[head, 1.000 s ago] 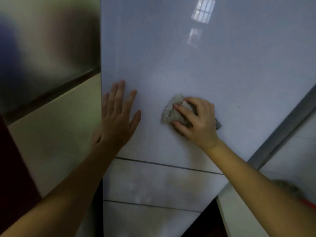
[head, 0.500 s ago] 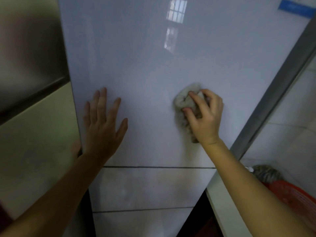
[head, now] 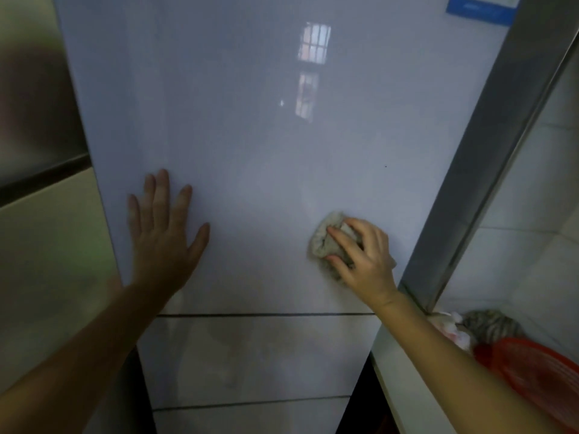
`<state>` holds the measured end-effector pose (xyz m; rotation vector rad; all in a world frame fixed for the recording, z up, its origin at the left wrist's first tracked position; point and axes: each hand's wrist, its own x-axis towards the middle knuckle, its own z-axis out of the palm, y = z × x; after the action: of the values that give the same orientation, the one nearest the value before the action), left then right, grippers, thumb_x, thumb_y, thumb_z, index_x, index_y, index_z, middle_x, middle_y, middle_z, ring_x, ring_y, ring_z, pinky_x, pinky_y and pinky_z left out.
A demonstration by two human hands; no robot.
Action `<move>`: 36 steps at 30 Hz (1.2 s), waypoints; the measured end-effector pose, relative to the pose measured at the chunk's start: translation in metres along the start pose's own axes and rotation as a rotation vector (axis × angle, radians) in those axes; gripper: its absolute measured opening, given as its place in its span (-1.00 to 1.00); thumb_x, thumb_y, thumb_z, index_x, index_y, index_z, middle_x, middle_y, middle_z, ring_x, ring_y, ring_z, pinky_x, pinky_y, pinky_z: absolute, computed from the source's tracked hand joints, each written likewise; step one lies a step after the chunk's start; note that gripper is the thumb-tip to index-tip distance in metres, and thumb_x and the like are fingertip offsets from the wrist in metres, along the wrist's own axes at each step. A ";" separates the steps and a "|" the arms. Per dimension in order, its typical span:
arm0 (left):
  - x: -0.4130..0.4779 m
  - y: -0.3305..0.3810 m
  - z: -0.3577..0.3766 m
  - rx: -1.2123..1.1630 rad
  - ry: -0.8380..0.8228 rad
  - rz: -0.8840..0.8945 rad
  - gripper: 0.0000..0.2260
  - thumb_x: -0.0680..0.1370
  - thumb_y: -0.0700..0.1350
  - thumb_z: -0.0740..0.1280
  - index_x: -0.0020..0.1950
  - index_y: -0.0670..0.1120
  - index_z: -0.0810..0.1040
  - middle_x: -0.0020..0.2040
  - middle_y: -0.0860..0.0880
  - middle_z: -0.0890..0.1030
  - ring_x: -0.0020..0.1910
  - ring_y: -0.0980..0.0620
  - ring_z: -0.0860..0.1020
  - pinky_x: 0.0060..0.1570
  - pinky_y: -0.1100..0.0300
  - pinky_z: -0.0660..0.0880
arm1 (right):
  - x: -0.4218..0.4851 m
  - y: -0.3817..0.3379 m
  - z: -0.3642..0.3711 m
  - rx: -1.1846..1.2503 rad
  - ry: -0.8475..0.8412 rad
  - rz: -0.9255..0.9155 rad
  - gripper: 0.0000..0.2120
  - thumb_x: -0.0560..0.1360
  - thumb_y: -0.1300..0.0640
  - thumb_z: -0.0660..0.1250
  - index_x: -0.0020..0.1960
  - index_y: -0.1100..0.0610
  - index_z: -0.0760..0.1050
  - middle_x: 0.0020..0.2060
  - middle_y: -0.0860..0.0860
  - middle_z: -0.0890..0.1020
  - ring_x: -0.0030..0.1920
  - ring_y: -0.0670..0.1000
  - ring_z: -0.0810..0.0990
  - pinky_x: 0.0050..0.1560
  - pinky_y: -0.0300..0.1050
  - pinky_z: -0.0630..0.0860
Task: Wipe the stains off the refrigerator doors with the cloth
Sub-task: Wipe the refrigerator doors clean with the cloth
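The glossy pale refrigerator door [head: 266, 151] fills the middle of the view, with a lower drawer front [head: 257, 358] beneath a dark seam. My right hand [head: 363, 258] presses a crumpled grey cloth [head: 326, 242] flat against the door near its lower right edge. My left hand [head: 163, 236] lies flat on the door at lower left, fingers spread, holding nothing. A tiny dark speck [head: 385, 166] shows on the door above the cloth.
A grey metal side edge [head: 488, 151] runs along the door's right. A white ledge [head: 404, 377] at lower right carries a red basket [head: 539, 374] and a grey rag [head: 488, 324]. A blue label [head: 479, 7] sits top right. A beige wall [head: 47, 277] stands left.
My right hand has slid the cloth rightward across the door toward its right edge. My left hand has stayed flat on the door. The head view has shifted.
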<state>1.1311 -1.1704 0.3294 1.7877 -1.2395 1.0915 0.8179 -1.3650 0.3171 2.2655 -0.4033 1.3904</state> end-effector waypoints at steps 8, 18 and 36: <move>0.002 0.004 0.006 -0.027 0.040 -0.024 -0.39 0.60 0.13 0.17 0.56 -0.18 0.24 0.63 -0.26 0.08 0.63 -0.27 0.03 0.57 -0.31 -0.02 | 0.088 0.032 -0.036 0.036 0.266 0.199 -0.61 0.56 0.02 0.44 0.33 0.14 0.58 0.24 0.20 0.52 0.21 0.19 0.46 0.21 0.16 0.48; -0.002 -0.003 0.016 -0.008 0.135 0.031 -0.38 0.60 0.14 0.14 0.56 -0.19 0.24 0.62 -0.28 0.11 0.62 -0.28 0.06 0.54 -0.31 -0.01 | 0.009 -0.012 0.018 -0.020 0.078 -0.119 -0.53 0.54 -0.11 0.45 0.38 0.07 0.58 0.28 0.18 0.58 0.26 0.20 0.55 0.23 0.12 0.48; -0.102 -0.003 0.062 0.023 0.166 0.164 -0.47 0.63 0.09 0.14 0.53 -0.17 0.35 0.59 -0.27 0.21 0.58 -0.29 0.19 0.53 -0.30 0.09 | -0.101 -0.033 0.059 -0.014 0.119 -0.007 -0.49 0.51 -0.06 0.47 0.39 0.12 0.56 0.31 0.18 0.53 0.28 0.21 0.52 0.24 0.13 0.46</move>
<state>1.1298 -1.1863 0.2113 1.5977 -1.2938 1.3235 0.8329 -1.3659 0.1967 2.1579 -0.3641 1.5046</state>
